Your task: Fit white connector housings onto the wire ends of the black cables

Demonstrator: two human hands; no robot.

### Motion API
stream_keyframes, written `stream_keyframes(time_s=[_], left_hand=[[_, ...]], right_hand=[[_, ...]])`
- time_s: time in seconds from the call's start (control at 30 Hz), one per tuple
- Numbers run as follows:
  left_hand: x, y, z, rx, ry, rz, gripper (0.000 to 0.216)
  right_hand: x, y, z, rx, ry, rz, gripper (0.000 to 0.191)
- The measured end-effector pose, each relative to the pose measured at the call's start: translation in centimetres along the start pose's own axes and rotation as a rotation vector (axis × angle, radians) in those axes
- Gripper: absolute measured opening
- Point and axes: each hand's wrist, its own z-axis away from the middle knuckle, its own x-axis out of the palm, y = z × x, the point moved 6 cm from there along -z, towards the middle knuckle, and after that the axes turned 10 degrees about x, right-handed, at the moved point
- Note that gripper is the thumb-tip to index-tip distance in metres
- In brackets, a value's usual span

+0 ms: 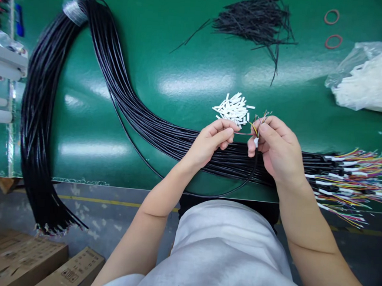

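Between thumb and fingers my right hand (pixel 277 147) grips the end of a black cable (pixel 254 165), where a white sleeve (pixel 256 142) sits below several thin coloured wires (pixel 255 126) that fan upward. My left hand (pixel 215 140) pinches one reddish wire (pixel 242 133) and holds it out to the left. Just above my hands lies a heap of short white tubes (pixel 233 109). Beneath them runs a thick bundle of black cables (pixel 165 137), whose ends (pixel 355 172) at the right show white sleeves and loose coloured wires.
Thin black strips (pixel 255 19) are piled at the back of the green table (pixel 169 85). Two reddish rings (pixel 333 41) and a clear bag of white pieces (pixel 372 79) lie at the right. The bundle's far end hangs over the front edge, above cardboard boxes (pixel 32 258).
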Motion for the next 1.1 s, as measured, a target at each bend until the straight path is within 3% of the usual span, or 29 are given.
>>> stream_keyframes(time_s=[0.33, 0.6, 0.83, 0.97, 1.1], left_hand=[[-0.10, -0.09, 0.06, 0.000, 0.007, -0.004, 0.032], [-0.14, -0.08, 0.07, -0.008, 0.021, -0.002, 0.033], [0.03, -0.17, 0.02, 0.023, -0.007, 0.011, 0.033], [0.19, -0.23, 0.04, 0.068, -0.041, -0.078, 0.034], [0.27, 0.28, 0.18, 0.204, -0.049, -0.221, 0.031]], right_hand=[[0.11, -0.18, 0.21, -0.082, -0.014, 0.055, 0.038], [-0.32, 0.21, -0.20, 0.010, -0.033, -0.035, 0.040], [-0.04, -0.03, -0.06, 0.034, -0.048, -0.080, 0.026], [0.25, -0.06, 0.26, 0.094, -0.052, -0.037, 0.021], [0.46, 0.23, 0.34, 0.136, -0.059, 0.021, 0.023]])
